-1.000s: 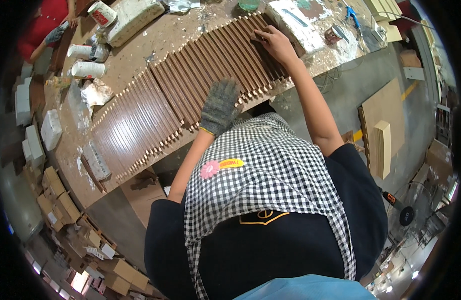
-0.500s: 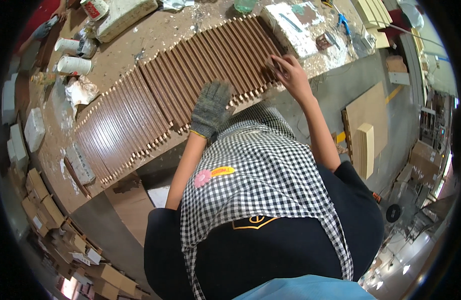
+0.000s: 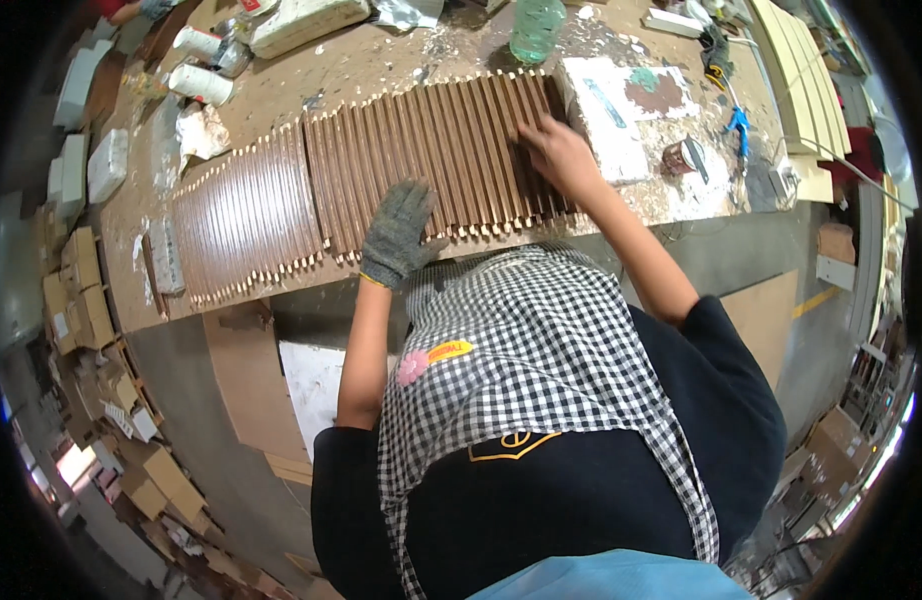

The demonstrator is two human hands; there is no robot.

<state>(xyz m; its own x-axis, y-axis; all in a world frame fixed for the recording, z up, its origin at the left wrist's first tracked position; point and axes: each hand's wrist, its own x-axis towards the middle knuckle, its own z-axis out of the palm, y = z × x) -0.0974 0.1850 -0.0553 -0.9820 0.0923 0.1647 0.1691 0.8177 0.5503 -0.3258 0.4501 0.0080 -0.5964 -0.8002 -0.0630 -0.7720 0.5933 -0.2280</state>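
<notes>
Dark brown wooden slats (image 3: 431, 150) with pale ends lie side by side in a row on the workbench. Near their front ends, my left hand (image 3: 399, 235) rests on them in a grey knit glove with a yellow cuff. Its fingers lie flat, and no object shows in its grasp. Bare and slightly blurred, my right hand (image 3: 563, 158) is over the right end of the row, fingers stretched toward the slats and apart. Nothing can be made out in it. A glossier group of brown slats (image 3: 246, 225) continues the row on the left.
A paint-spattered white block (image 3: 606, 130) borders the row's right end. Beyond it are a small open can (image 3: 684, 158) and a blue air gun (image 3: 738, 130). A green bottle (image 3: 537, 30) stands at the back. White cups (image 3: 201, 84) lie at the back left of the workbench (image 3: 381, 55).
The view has shifted, so the bench sits straighter. My right hand has gone from bent, pinched-looking fingers to stretched ones over the slats. My left hand stays on the front ends.
</notes>
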